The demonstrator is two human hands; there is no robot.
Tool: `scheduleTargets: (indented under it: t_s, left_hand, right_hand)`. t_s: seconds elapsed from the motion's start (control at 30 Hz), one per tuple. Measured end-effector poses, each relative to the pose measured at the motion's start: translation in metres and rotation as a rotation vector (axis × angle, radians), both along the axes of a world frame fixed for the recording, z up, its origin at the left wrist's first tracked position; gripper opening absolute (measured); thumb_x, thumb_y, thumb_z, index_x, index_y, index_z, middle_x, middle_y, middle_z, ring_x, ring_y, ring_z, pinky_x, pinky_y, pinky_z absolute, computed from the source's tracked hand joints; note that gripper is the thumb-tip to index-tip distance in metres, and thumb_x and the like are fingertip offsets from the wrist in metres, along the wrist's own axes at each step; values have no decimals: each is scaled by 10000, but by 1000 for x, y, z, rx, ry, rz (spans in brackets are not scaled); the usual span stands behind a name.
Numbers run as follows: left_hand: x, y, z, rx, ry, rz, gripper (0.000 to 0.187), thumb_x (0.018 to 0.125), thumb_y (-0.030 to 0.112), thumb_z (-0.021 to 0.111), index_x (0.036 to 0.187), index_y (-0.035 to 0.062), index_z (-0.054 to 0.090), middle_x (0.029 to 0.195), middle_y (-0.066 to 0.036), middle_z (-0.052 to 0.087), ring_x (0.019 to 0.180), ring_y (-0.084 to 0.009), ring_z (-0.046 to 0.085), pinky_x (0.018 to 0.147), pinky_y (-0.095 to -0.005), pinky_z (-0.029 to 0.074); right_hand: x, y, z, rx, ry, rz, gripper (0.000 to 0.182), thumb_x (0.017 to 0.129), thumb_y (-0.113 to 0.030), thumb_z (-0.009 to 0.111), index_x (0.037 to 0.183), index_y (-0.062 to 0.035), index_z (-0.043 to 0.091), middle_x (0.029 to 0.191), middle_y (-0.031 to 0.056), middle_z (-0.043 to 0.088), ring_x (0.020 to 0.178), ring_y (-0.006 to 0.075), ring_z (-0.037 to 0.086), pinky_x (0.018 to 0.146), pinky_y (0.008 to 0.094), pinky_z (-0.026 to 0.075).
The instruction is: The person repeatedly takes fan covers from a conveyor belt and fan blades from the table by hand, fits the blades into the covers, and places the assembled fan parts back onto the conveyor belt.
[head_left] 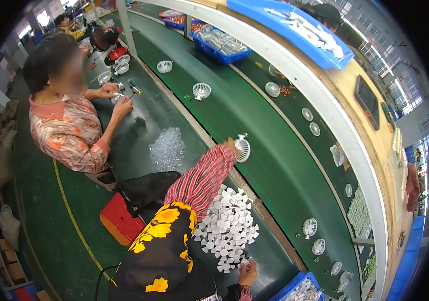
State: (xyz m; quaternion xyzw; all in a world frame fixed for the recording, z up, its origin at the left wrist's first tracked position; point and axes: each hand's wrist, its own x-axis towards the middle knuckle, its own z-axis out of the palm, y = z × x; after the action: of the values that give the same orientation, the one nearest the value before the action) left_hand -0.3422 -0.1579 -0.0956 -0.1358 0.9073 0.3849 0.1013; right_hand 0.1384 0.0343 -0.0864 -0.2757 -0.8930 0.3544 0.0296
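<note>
My left hand [233,146], at the end of a red striped sleeve, reaches over the green conveyor belt [269,173]. Its fingers are closed on the edge of a round white fan housing [243,150]. Nearer to my body, my right hand [248,274] is at the lower end of a pile of white fan blades [227,226] on the dark worktable [269,251]. Its thumb and fingers pinch one small white blade [245,261], partly hidden by the fingertips.
A co-worker [69,110] holds a tool and a white part at the left. Small clear parts [168,150] lie between us. More housings [201,91] sit on the belt. A blue bin [299,288] stands below my right hand; a raised wooden shelf [347,75] curves along the right.
</note>
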Motion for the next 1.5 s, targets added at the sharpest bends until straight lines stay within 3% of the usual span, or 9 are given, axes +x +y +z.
scheduleTargets:
  t_s: [0.07,0.17,0.23,0.37,0.57,0.83,1.03,1.13,1.5]
  left_hand:
    - [38,9,14,608,-161,3,615,603,213,818,1010,5,406,907,-197,609,817,-270,628,612,-404,548]
    - [110,27,-9,698,235,-435,482,626,136,804,971,-48,523,944,-140,607,814,-267,626,638,-389,555]
    - [185,32,53,1378,-445,-138,386,753,9,666,1107,24,511,991,-123,604,865,-323,619,675,-516,553]
    - [279,32,65,1533,-721,-305,419,802,129,645,1168,29,469,1055,-133,580,951,-305,593,727,-514,534]
    - [332,3,131,1357,-678,-579,473,924,331,458,1239,-13,376,1093,-140,547,944,-229,603,778,-384,539]
    - [361,-11,140,1022,-456,-734,472,892,293,540,1231,7,377,1077,-73,528,875,-111,563,654,-244,516]
    - [371,-3,102,527,102,-839,717,749,431,659,1216,-63,433,1160,-274,509,1091,-377,496,951,-395,374]
    - [371,3,106,715,-12,-636,436,712,259,702,1038,10,556,902,-174,623,849,-274,613,751,-341,468]
    - [360,-2,119,562,120,-593,485,722,339,668,1061,16,541,877,-212,612,828,-328,614,723,-361,469]
  right_hand:
    - [2,2,5,-14,57,-12,362,733,-71,677,1064,-4,545,757,130,622,607,174,618,522,288,519]
    - [1,-6,34,29,143,-42,328,749,-89,674,1042,3,559,763,96,599,591,145,578,530,265,495]
    - [-3,-11,58,21,243,-50,301,759,-71,657,1037,7,572,778,73,583,622,135,547,581,257,474]
    - [-21,-32,129,21,423,13,358,754,13,604,1109,1,561,864,125,562,716,223,543,643,316,462]
    - [-17,-47,177,215,470,127,343,719,-5,678,1046,-25,576,863,106,530,611,170,523,548,283,454]
    - [-12,-69,176,198,385,307,322,739,-43,652,1047,-27,561,904,149,519,768,327,576,635,379,478]
    - [-23,-74,170,266,453,414,250,793,-45,589,1039,-14,559,890,173,532,802,347,556,656,403,465]
    - [-27,-88,175,202,406,368,265,773,5,592,1035,-11,562,878,180,514,789,364,552,647,413,454]
    - [-42,-85,161,154,372,455,341,726,32,627,1057,9,549,864,170,491,741,315,554,610,385,461]
